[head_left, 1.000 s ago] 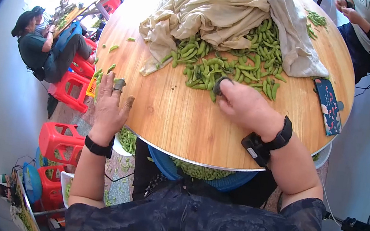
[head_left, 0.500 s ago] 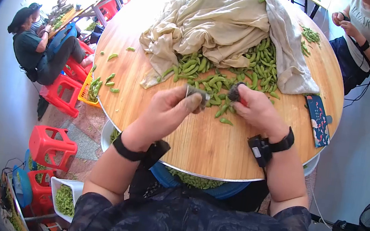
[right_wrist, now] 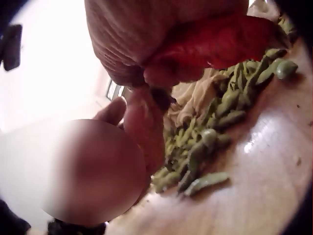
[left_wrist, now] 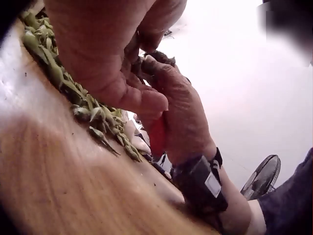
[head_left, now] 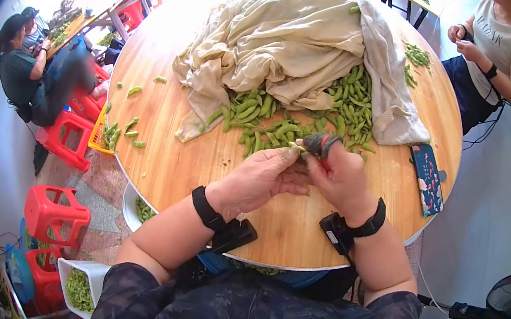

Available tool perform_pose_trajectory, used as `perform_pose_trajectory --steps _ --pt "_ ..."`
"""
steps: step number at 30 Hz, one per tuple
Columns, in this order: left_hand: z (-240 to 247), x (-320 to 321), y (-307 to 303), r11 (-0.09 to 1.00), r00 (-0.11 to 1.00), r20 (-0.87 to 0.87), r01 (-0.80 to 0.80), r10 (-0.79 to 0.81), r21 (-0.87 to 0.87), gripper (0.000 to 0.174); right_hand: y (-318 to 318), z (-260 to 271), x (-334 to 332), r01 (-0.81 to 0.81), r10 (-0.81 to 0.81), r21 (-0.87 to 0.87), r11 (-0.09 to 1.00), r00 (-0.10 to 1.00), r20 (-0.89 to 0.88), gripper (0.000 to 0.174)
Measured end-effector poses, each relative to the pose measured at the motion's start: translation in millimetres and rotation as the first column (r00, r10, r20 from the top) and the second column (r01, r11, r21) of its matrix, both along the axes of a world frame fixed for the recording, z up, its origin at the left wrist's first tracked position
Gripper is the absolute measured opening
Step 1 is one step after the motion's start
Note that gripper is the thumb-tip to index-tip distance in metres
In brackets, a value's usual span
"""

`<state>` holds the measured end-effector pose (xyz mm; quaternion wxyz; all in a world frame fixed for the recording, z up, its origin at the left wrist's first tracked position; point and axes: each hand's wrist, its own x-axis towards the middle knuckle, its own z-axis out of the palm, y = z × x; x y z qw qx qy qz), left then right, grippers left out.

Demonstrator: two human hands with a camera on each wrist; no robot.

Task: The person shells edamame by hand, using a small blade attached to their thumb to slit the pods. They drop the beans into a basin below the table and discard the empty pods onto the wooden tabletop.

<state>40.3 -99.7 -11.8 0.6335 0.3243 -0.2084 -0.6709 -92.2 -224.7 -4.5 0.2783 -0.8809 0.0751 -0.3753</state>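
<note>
In the head view my left hand (head_left: 262, 180) and right hand (head_left: 342, 179) meet at the fingertips over the near edge of a heap of green edamame pods (head_left: 356, 102). A small green edamame pod (head_left: 296, 146) shows between the thumbs and fingertips, pinched from both sides. The left hand's lower fingers extend under the right hand. Dark wrapping (head_left: 320, 144) covers a right-hand finger, and a red strip (right_wrist: 220, 46) runs along the curled fingers in the right wrist view. In both wrist views the fingers hide the pinched pod.
A beige cloth (head_left: 287, 39) covers much of the heap. A dark patterned flat case (head_left: 428, 178) lies at the table's right edge. Loose pods lie at left, near a yellow basket (head_left: 101, 131). Red stools (head_left: 56, 212) and a white bin (head_left: 81, 285) stand below left; a person (head_left: 499, 57) is at right.
My left hand has come from the table's left edge to the middle and met the right hand. The right hand has drawn back slightly from the heap, and a pod now shows between them.
</note>
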Motion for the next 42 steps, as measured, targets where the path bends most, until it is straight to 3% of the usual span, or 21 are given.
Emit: perform_pose_trajectory --steps 5,7,8,10,12,14,16,18,19,21,25,28,30,31,33,34,35,36,39,41,42 --pt "5.4 -4.3 -1.6 0.996 0.995 -0.038 -0.092 0.092 0.019 0.028 5.4 9.7 -1.7 -0.086 0.069 -0.12 0.989 0.988 -0.137 0.027" --pt "2.6 -2.4 -3.1 0.99 0.991 -0.005 -0.135 0.136 0.05 0.025 7.5 1.6 -0.4 -0.049 0.05 0.087 0.995 0.999 -0.016 0.027" --pt "-1.8 2.4 -2.8 0.991 0.991 0.043 -0.132 0.13 0.03 0.023 6.3 3.5 -3.6 -0.043 0.045 0.089 0.995 0.999 -0.018 0.027" --pt "-5.1 5.7 -1.1 0.993 0.989 0.087 -0.12 0.119 0.011 0.021 1.9 11.2 -10.6 0.018 0.027 0.386 0.922 0.993 -0.112 0.028" --pt "-4.5 4.1 1.4 0.992 0.954 0.273 -0.121 0.121 -0.016 0.017 -0.3 17.0 -8.4 -0.058 0.084 0.412 0.909 0.995 -0.046 0.029" --pt "-6.1 1.2 3.1 0.994 0.935 0.338 -0.094 0.107 -0.055 0.015 6.3 33.6 -9.1 0.03 0.19 0.761 0.648 0.961 -0.199 0.014" --pt "-4.8 -1.4 4.6 0.994 0.911 0.401 -0.066 0.098 -0.091 0.013 2.2 29.9 -11.8 0.013 0.275 0.81 0.587 0.937 -0.215 0.011" --pt "-0.8 -4.1 6.3 0.981 0.697 0.691 -0.111 0.192 -0.16 0.009 2.8 27.8 -12.5 0.001 0.368 0.855 0.519 0.902 -0.224 0.008" --pt "-5.4 -2.9 6.6 0.981 0.7 0.689 -0.116 0.191 -0.154 0.009 4.5 29.8 -11.9 -0.007 0.393 0.85 0.527 0.889 -0.236 0.007" --pt "-12.2 -0.3 5.9 0.97 0.5 0.835 -0.045 0.23 -0.24 0.012 6.8 34.1 -11.3 -0.014 0.422 0.849 0.528 0.872 -0.248 0.006" --pt "2.3 1.0 11.6 0.982 0.287 0.94 -0.004 0.182 -0.189 0.014 5.2 38.1 -13.1 0.024 0.449 0.786 0.617 0.81 -0.377 0.006" --pt "1.6 1.7 13.7 0.974 0.185 0.958 0.007 0.22 -0.226 0.015 4.8 35.2 -12.5 0.024 0.448 0.751 0.66 0.79 -0.418 0.008" --pt "2.0 2.4 14.3 0.94 0.019 0.943 0.073 0.332 -0.332 0.011 5.9 34.1 -12.2 0.025 0.448 0.74 0.672 0.783 -0.433 0.01" --pt "-2.2 1.4 13.8 0.941 0.019 0.944 0.074 0.329 -0.329 0.011 7.1 34.7 -11.9 0.046 0.474 0.816 0.576 0.795 -0.379 0.012" --pt "-7.6 -1.2 11.9 0.968 0.608 0.77 0.011 0.192 -0.249 0.01 8.0 36.1 -13.4 0.063 0.494 0.882 0.468 0.808 -0.32 0.015" --pt "-2.2 0.0 14.0 0.969 0.607 0.771 0.01 0.191 -0.248 0.01 7.1 37.5 -15.1 -0.003 0.55 0.952 0.306 0.817 -0.174 0.017" --pt "7.2 2.4 18.1 0.991 0.814 0.581 0.056 0.026 -0.124 0.012 6.5 38.5 -16.1 -0.071 0.58 0.988 0.135 0.815 -0.02 0.019" --pt "18.2 2.9 20.4 0.99 0.939 0.321 0.137 -0.125 -0.016 0.014 8.0 39.2 -16.6 -0.074 0.58 0.988 0.134 0.814 -0.017 0.019" --pt "24.9 0.1 18.5 0.992 0.937 0.331 0.127 -0.116 -0.011 0.015 12.6 37.9 -16.8 -0.134 0.527 0.99 -0.035 0.839 0.132 0.025" --pt "17.7 -0.1 17.0 0.994 0.922 0.375 0.106 -0.1 0.004 0.017 10.1 31.5 -14.8 -0.115 0.512 0.978 0.175 0.859 0.009 0.013" --pt "8.0 0.7 15.2 0.999 0.858 0.513 0.048 -0.034 -0.014 0.016 9.0 31.4 -15.0 -0.115 0.511 0.978 0.174 0.86 0.01 0.013"
